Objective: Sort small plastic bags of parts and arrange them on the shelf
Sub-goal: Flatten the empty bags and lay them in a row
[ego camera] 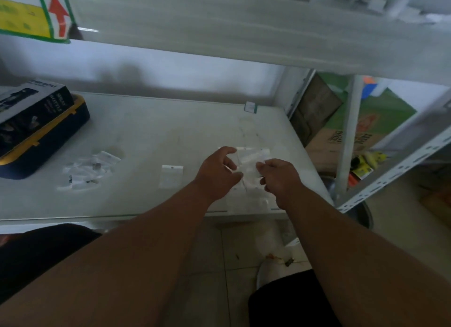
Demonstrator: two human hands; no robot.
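Two hands [249, 177], clear crinkled bag [252, 161], smooth shelf [151, 131]

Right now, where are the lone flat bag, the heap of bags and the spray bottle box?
Lone bag [171, 176], head view: middle of its clear face.
Heap of bags [87, 169], head view: centre of the pile.
Spray bottle box [31, 106], head view: its top face.

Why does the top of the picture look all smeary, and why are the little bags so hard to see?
Head view: the upper shelf is streaked with motion blur; dim light and the pale shelf top wash out the clear bags between the left hand and right hand.
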